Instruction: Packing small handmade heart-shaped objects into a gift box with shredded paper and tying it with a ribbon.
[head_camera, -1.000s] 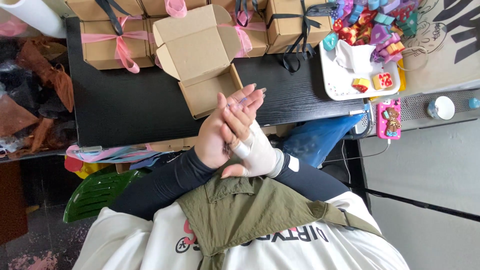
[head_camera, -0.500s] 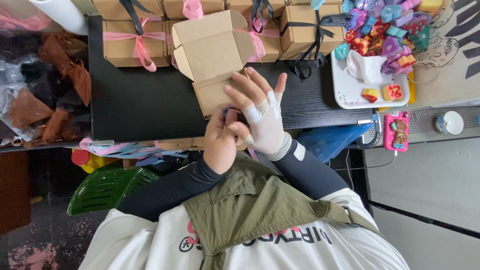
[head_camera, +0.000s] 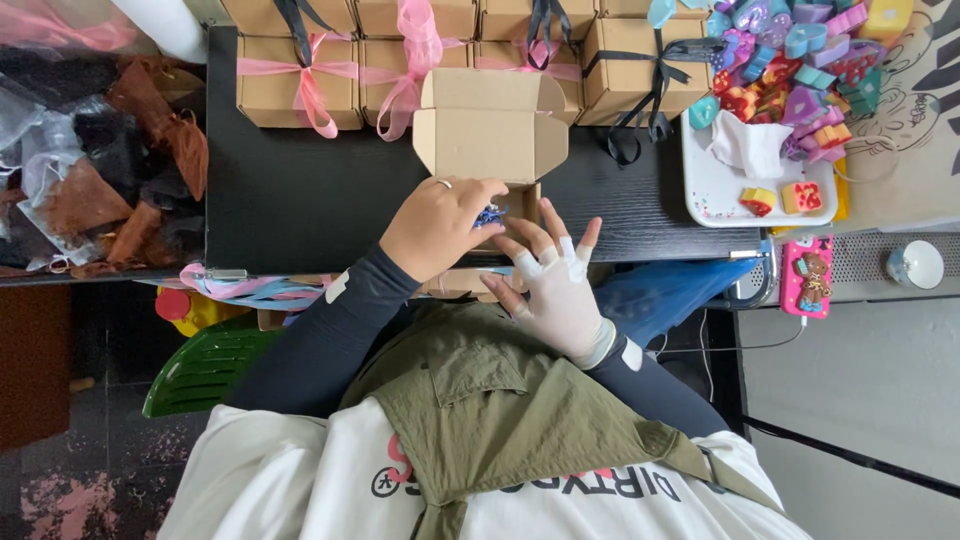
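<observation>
An open brown cardboard box (head_camera: 488, 130) stands on the black table (head_camera: 300, 190), its lid flaps raised toward the far side. My left hand (head_camera: 438, 226), with a ring on one finger, is closed on a small blue item (head_camera: 490, 214) at the box's near edge. My right hand (head_camera: 552, 282), in a white glove with bare fingertips, lies just beside it with fingers spread, touching the near side of the box.
Closed brown boxes tied with pink ribbon (head_camera: 305, 85) and black ribbon (head_camera: 640, 75) line the far edge. A white tray (head_camera: 715, 190) with colourful small pieces sits at right. Dark fabric bags (head_camera: 90, 170) lie at left; a green chair (head_camera: 205, 365) is below.
Both hands have moved apart and forward to the box. The left hand now holds a small blue item at the box's edge; the right hand has dropped beside it.
</observation>
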